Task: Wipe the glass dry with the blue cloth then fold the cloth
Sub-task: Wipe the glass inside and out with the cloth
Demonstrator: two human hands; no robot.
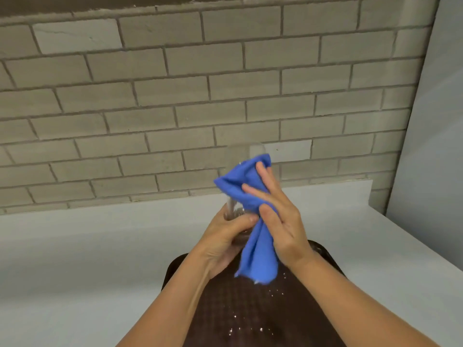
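A tall clear glass (232, 204) is held upright in the air above a dark tray, its rim near the brick wall line. My left hand (226, 240) is wrapped around the glass's base. The blue cloth (255, 244) is bunched against the right side of the glass and hangs down below it. My right hand (280, 219) presses the cloth to the glass with its fingers spread over the fabric. Most of the glass's right side is hidden by the cloth.
A dark brown textured tray (250, 309) with scattered water drops lies on the white counter (87, 259) under my hands. A grey brick wall (175, 96) stands behind, and a white panel (436, 121) rises at the right.
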